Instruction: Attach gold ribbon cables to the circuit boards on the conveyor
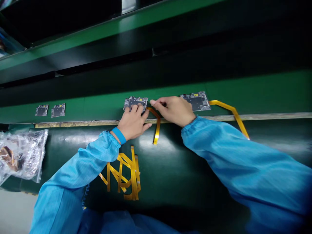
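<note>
My left hand (pixel 133 122) rests with spread fingertips on the lower part of a circuit board (pixel 135 100), partly covering it. From that board's right edge an orange flat ribbon cable (pixel 157 125) bends down over the ledge's front edge. Just right of the board, my right hand (pixel 174 109) is closed, thumb and index finger pinched together; whatever may be between them is hidden. Behind its knuckles lies a second circuit board (pixel 197 101), partly covered, with another orange ribbon cable (pixel 227 106) running from its right side down behind my right sleeve.
Two more circuit boards (pixel 58 110) lie on the green ledge (pixel 97 107) at left. Below, several loose orange ribbon cables (pixel 133 175) lie in a heap on the dark green surface (pixel 175 169). A clear plastic bag (pixel 26 152) sits at far left. A dark shelf overhangs behind.
</note>
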A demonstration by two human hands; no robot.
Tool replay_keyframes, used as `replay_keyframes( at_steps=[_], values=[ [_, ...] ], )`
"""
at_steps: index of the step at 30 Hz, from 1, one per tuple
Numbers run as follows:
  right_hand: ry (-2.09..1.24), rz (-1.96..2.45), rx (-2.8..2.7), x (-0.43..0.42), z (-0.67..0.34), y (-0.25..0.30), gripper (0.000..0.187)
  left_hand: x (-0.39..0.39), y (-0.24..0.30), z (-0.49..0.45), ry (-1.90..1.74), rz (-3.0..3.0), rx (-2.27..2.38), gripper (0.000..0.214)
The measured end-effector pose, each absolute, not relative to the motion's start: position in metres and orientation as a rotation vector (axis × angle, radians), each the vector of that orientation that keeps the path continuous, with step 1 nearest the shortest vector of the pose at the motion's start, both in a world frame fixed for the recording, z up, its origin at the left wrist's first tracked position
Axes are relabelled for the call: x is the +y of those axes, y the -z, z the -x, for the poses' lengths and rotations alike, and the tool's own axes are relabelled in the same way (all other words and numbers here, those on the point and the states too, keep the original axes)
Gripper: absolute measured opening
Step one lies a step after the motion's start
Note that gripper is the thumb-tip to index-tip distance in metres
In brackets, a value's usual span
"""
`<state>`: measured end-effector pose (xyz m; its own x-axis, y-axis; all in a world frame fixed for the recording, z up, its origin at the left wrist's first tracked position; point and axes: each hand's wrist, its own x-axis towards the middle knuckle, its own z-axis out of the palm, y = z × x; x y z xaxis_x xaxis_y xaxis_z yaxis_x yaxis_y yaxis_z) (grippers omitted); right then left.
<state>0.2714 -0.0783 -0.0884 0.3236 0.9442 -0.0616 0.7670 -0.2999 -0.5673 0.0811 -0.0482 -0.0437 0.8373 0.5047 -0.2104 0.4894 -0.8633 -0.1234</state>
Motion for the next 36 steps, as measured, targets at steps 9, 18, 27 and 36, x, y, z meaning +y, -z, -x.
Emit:
replay_keyframes(
  at_steps=[9,18,27,36],
  values=[
    [-0.48,2.123,-1.709,-0.073,-0.276,0.086,0.022,-0.051,0.05,-0.091,-0.339,2.939,-0.774,0.065],
    [-0.419,2.139,-1.807,-0.068,-0.294,0.101,0.022,-0.055,0.053,-0.101,-0.356,2.94,-0.785,0.065],
    [-0.299,2.049,-1.944,-0.084,-0.297,0.088,0.024,-0.034,0.034,-0.085,-0.264,3.166,-0.782,0.051],
    [-0.09,1.98,-2.2,-0.083,-0.276,0.069,0.029,-0.002,0.001,0.015,0.025,3.13,-1.161,0.035]
  ],
)
